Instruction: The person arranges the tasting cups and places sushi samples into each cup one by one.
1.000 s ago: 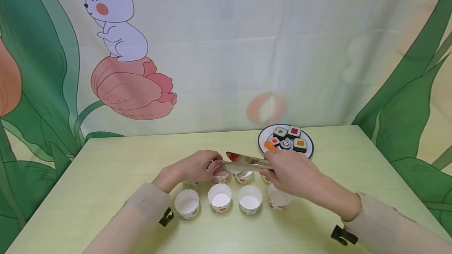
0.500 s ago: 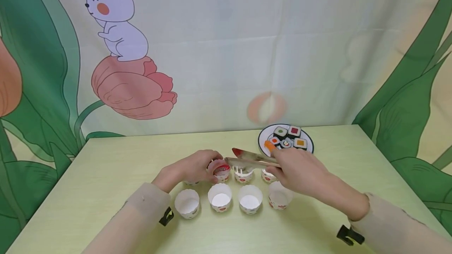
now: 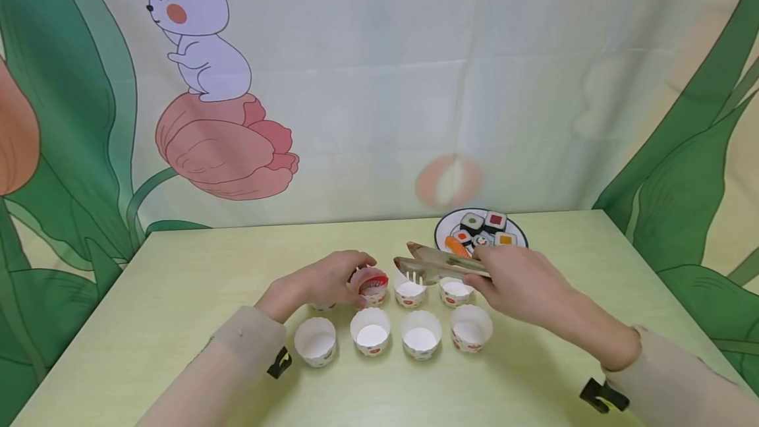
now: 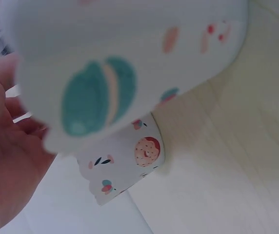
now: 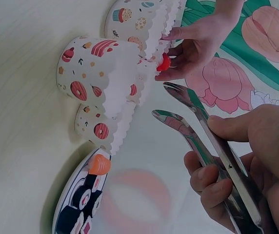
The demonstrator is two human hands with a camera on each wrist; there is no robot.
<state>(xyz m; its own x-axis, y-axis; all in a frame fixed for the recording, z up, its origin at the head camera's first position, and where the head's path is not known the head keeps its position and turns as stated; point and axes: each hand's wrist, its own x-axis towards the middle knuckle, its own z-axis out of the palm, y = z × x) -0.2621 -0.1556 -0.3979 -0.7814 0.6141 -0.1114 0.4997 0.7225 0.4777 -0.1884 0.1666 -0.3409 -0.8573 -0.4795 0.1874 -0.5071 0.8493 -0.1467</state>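
Observation:
In the head view my left hand (image 3: 331, 278) grips a patterned paper baking cup (image 3: 374, 298) in the back row. A red and white piece (image 3: 376, 280) sits at its mouth, its lower part hidden. My right hand (image 3: 528, 285) holds metal tongs (image 3: 441, 272), their fork-like tips apart with nothing between them. The tips hover over the neighbouring cup (image 3: 410, 294). In the right wrist view the fingers and thumb wrap the tongs (image 5: 227, 170), and the red piece (image 5: 164, 62) shows beside the left hand (image 5: 198, 48). Close cup walls (image 4: 149, 63) fill much of the left wrist view.
More white paper cups stand in two rows, among them a front left cup (image 3: 315, 342) and a front right cup (image 3: 471, 328). A blue-rimmed plate (image 3: 445, 224) with several toy sushi pieces and an orange piece (image 3: 456, 246) lies at the back right. A printed curtain (image 3: 356, 117) hangs behind the table.
My right hand and the tongs have moved right, away from the held cup, and the tongs' tips have spread. The red piece stays at that cup. My left hand has stayed in place.

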